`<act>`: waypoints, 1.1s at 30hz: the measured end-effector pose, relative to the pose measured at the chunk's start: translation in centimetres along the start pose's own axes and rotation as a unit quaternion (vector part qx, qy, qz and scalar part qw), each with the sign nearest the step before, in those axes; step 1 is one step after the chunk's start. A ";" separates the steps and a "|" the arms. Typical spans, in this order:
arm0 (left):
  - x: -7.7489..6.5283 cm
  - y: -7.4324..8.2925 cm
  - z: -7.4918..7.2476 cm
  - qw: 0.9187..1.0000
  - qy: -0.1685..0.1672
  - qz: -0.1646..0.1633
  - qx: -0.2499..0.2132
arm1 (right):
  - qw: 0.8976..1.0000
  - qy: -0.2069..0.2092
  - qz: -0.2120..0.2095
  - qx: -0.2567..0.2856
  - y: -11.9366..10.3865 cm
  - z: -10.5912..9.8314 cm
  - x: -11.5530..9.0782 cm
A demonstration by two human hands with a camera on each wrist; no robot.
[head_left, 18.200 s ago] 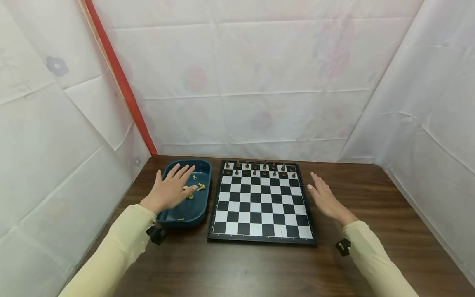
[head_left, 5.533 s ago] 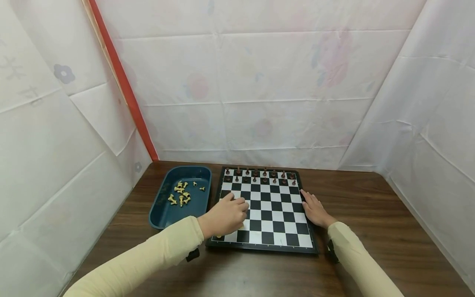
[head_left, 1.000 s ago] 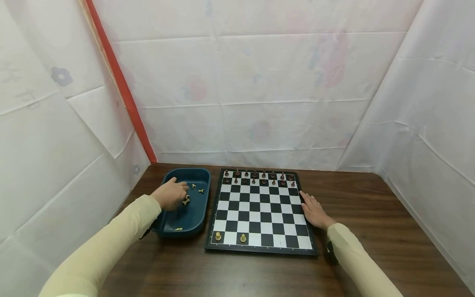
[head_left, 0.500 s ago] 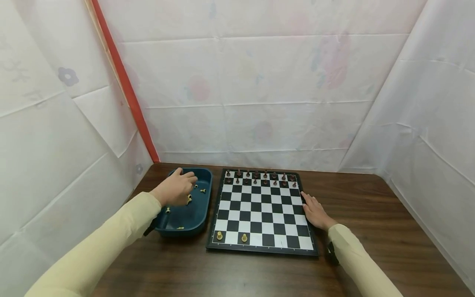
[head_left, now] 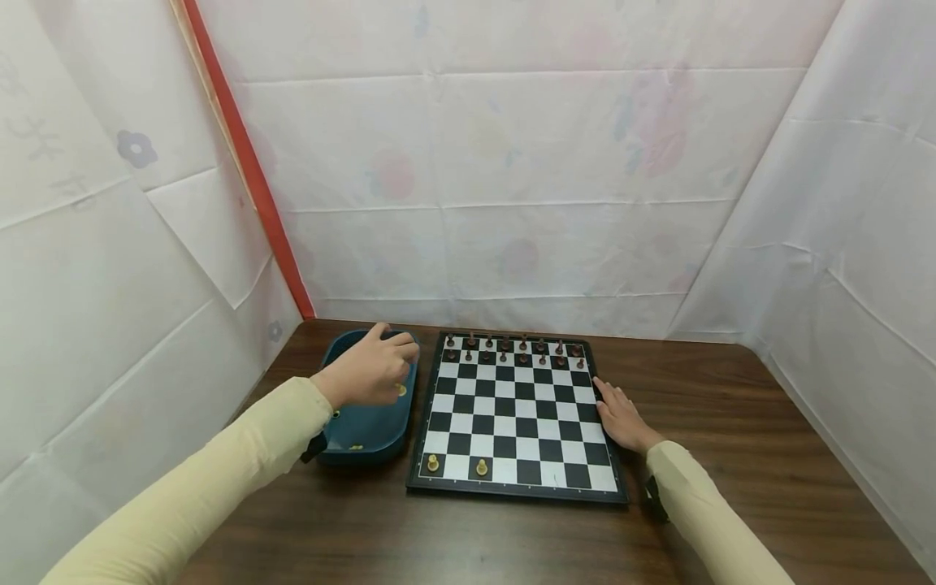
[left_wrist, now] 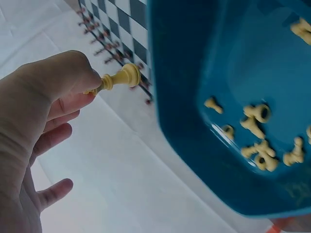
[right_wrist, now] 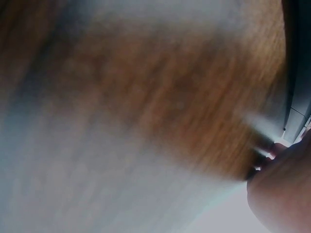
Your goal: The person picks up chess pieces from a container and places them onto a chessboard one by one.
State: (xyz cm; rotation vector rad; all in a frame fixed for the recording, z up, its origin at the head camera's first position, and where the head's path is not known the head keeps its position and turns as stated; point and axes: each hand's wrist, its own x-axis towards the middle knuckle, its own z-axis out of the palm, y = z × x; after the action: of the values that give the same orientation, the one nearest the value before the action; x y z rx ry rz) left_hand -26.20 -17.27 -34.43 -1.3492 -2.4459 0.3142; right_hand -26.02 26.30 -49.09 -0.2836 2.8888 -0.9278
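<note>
In the left wrist view, my left hand pinches a pale yellow chess piece by its narrow top between thumb and forefinger. Its wide base points away from the fingers. The head view has this left hand over the blue tray, hiding much of its inside. Fingers of my right hand lie along the right edge of the chessboard; the right wrist view shows only part of that hand. Two yellow chess pieces stand upright on the near row, one in the left corner, another on the third square.
Dark reddish chess pieces fill the board's two far rows. Several loose yellow pieces lie in the tray. Brown wooden tabletop surrounds the board, with white sheeting behind and at both sides.
Since the oldest frame, two yellow pieces have been set on the near row. Over the last second my left hand has risen from the tray and shifted right. The right hand stays put.
</note>
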 end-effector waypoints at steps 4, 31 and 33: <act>1.2 1.1 -0.3 1.000 0.008 0.018 -0.006 | 1.000 0.000 0.000 -0.002 0.1 -0.1 0.0; 6.6 7.1 0.8 0.995 0.010 0.102 -0.019 | 1.000 0.005 -0.007 -0.007 -0.1 0.1 -0.3; 6.9 7.6 1.1 0.994 0.014 0.109 -0.015 | 1.000 0.006 -0.009 -0.009 0.0 0.2 -0.3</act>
State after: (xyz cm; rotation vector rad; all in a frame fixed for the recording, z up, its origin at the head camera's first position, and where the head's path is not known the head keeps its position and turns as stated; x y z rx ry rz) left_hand -24.20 -7.45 -36.79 -1.6257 -2.2930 0.3103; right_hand -25.71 26.23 -49.17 -0.3060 2.9114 -0.9089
